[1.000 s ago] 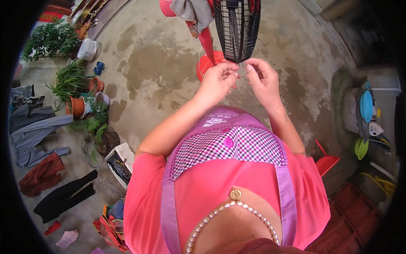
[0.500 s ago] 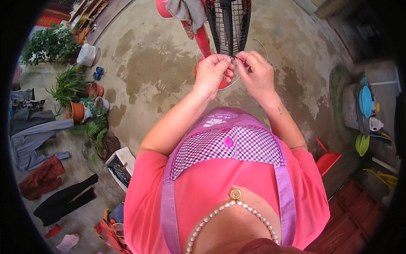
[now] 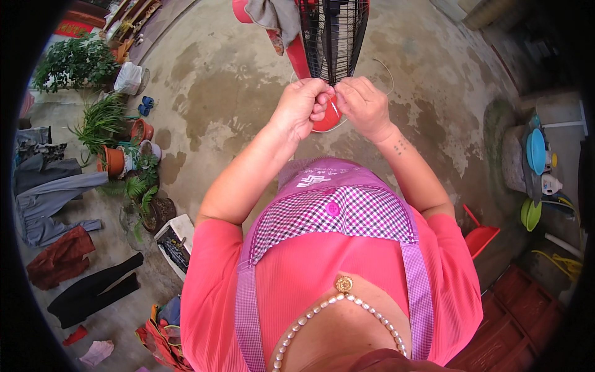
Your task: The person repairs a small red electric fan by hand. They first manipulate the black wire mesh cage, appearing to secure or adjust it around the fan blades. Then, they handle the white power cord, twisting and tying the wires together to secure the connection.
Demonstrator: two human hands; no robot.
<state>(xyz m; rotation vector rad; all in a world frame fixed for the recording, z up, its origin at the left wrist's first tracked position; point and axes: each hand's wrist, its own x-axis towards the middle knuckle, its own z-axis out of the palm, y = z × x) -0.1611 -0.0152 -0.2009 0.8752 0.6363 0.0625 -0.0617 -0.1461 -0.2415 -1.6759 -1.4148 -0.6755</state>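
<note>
An electric fan with a black wire guard (image 3: pixel 338 40) stands in front of me, its guard seen nearly edge-on. My left hand (image 3: pixel 302 106) is closed at the bottom edge of the guard, with thumb and forefinger pinched together. Right beside it, my right hand (image 3: pixel 364 106) is also closed in a pinch, the fingertips of both hands almost meeting. Whatever small piece they pinch is hidden by the fingers. Below and behind my hands shows the fan's round red base (image 3: pixel 328 119). A grey cloth (image 3: pixel 277 18) hangs over the red part left of the guard.
A pale cord (image 3: pixel 389 74) curves over the stained concrete floor. Potted plants (image 3: pixel 110 162) and clothes (image 3: pixel 59 186) lie along the left. On the right are a blue basin (image 3: pixel 535 149), a green basin (image 3: pixel 530 214) and a red dustpan (image 3: pixel 482 239).
Both hands have shifted a little to the left and closed nearer together. The fan's guard looks slightly wider and leans differently, and more of the red base shows between my hands.
</note>
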